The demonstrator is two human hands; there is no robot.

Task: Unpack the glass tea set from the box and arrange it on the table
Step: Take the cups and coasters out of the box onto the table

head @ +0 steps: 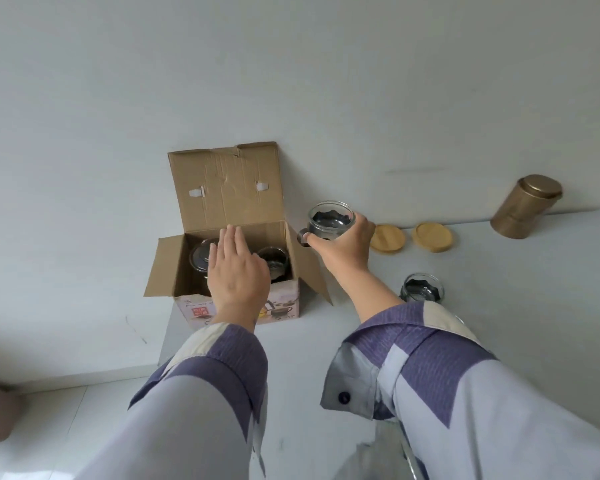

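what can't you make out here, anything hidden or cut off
- Head view: the left hand covers much of the box interior, so the glass pieces still inside can't be counted.
- The right sleeve hides the base of the cup on the table.
- Box print is too small to read.
- A glass item at the bottom edge is cut off.

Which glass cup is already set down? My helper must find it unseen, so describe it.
Start at the open cardboard box by the wall. Right of it, the right forearm crosses the table. The cup stands just beyond the sleeve, alone; the other cup is held aloft.
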